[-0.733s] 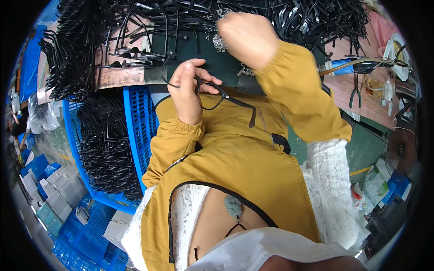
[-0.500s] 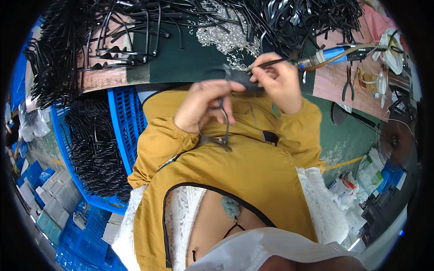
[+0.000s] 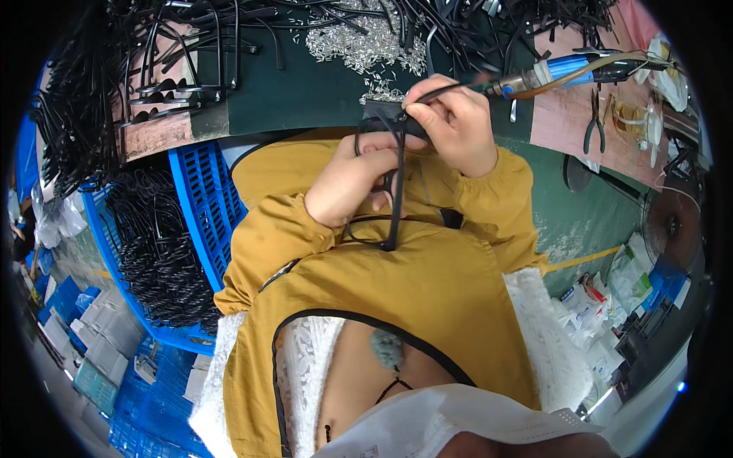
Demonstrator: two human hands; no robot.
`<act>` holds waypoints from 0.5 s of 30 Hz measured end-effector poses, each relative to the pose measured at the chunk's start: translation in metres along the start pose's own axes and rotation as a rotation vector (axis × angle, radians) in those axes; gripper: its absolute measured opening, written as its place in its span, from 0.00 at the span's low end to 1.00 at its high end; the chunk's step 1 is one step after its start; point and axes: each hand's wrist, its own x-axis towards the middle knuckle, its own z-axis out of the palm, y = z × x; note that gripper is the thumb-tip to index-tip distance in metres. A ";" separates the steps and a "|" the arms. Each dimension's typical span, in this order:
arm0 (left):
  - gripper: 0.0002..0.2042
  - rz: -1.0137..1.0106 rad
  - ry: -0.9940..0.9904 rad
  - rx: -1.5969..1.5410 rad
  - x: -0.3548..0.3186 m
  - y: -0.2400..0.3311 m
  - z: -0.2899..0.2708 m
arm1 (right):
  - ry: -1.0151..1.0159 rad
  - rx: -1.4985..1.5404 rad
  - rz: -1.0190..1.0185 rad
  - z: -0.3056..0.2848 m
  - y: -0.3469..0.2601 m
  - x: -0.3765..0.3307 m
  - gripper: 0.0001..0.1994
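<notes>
Between both hands, nearer the left: black eyeglass frame (image 3: 396,200), long axis running bodyward. Left hand (image 3: 343,183) curled round it; right hand (image 3: 458,128) pinching dark strip (image 3: 437,93) by frame's far end.

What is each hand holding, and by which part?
Left hand: black eyeglass frame, by its front. Right hand: slim black eyeglass temple, pinched near one end.

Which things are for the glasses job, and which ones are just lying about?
Job, it seems:
glasses frame in the left hand
black strip in the right hand
small silver pieces close by

Probably just around:
fan
pale boxes
pliers, unheld
</notes>
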 end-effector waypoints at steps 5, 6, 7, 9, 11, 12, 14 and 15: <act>0.19 -0.045 0.022 -0.129 -0.003 0.004 0.005 | 0.050 -0.140 -0.197 0.005 -0.001 0.000 0.02; 0.19 -0.053 0.001 -0.138 -0.004 0.006 0.003 | 0.078 -0.170 -0.212 0.007 -0.004 -0.003 0.02; 0.20 -0.040 0.001 -0.118 -0.007 0.007 0.002 | 0.052 -0.232 -0.181 0.008 -0.009 -0.007 0.03; 0.21 0.019 -0.023 -0.085 -0.009 0.012 -0.001 | 0.155 0.000 -0.035 -0.001 -0.018 -0.017 0.04; 0.27 0.224 0.040 -0.048 -0.007 0.018 -0.003 | 0.480 0.016 -0.308 -0.019 -0.022 -0.023 0.06; 0.29 0.324 0.048 -0.040 -0.004 0.020 -0.002 | 0.742 0.072 -0.340 -0.033 -0.019 -0.023 0.07; 0.35 0.422 0.089 0.003 0.004 0.022 0.002 | 1.149 0.181 -0.219 -0.068 -0.001 -0.011 0.13; 0.35 0.406 0.022 0.001 0.006 0.023 0.004 | 1.102 0.235 -0.166 -0.081 0.012 -0.002 0.16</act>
